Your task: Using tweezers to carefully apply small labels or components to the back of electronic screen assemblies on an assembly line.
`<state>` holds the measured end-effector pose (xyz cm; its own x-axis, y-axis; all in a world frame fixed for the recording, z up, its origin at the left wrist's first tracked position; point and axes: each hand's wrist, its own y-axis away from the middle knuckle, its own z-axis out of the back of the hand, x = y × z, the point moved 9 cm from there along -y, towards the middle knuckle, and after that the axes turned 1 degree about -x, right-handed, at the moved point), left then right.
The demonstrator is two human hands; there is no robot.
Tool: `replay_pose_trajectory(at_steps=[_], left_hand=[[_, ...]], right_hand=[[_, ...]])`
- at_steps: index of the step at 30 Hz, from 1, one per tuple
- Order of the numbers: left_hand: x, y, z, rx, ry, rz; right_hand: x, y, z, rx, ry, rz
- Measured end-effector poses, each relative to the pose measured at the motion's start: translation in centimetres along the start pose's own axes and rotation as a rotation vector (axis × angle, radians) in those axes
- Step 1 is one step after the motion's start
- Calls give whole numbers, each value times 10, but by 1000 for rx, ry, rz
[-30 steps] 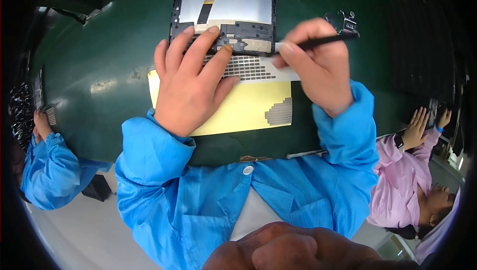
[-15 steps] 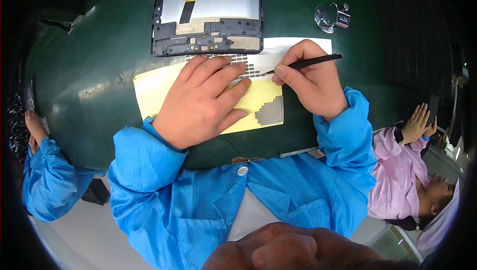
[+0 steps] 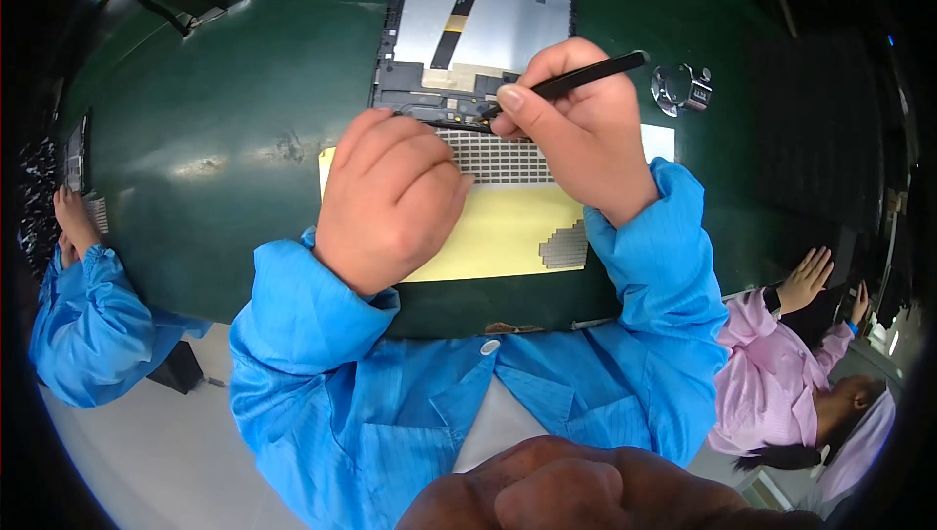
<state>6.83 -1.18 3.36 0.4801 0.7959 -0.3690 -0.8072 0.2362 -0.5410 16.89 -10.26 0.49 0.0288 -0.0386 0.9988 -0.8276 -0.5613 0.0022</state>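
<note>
My right hand (image 3: 586, 130) pinches black tweezers (image 3: 600, 71), their tips at the near edge of an opened tablet screen unit (image 3: 527, 13). This unit has a silvery back, a black frame and a black-and-gold flat ribbon cable (image 3: 459, 22). My left hand (image 3: 395, 198) sits at its near left corner with fingers curled and pressed together; their tips are hidden. Beneath both hands lies a yellow backing sheet (image 3: 488, 227), with rows of small grey rectangular pads (image 3: 508, 159) on a pale part and a grey patch of pads (image 3: 564, 247) at its near right corner. Whether the tweezers grip a pad is too small to tell.
A clear, round glass-like object with a metal part (image 3: 681, 89) stands on the green table (image 3: 234, 130), right of the screen unit. Another person in blue (image 3: 93, 325) works at the left edge; one in pink (image 3: 771, 374) sits at the right.
My right hand and the tweezers have moved from the pads up to the screen unit's near edge. The left hand's spread fingers have curled in. The whole view has shifted.
</note>
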Motion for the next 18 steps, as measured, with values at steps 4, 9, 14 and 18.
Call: replay_pose_trajectory(at_steps=[4, 9, 14, 18], left_hand=[[5, -9, 8, -76, -90, 54], [-4, -6, 3, -20, 8, -32], [-24, -1, -32, 276, 227, -122], [-20, 0, -44, 376, 214, -55]], right_hand=[[2, 2, 6, -25, 109, 26], [10, 11, 18, -39, -1, -11], [-12, 62, 60, -54, 94, -135], [-19, 67, 70, -96, 130, -184]])
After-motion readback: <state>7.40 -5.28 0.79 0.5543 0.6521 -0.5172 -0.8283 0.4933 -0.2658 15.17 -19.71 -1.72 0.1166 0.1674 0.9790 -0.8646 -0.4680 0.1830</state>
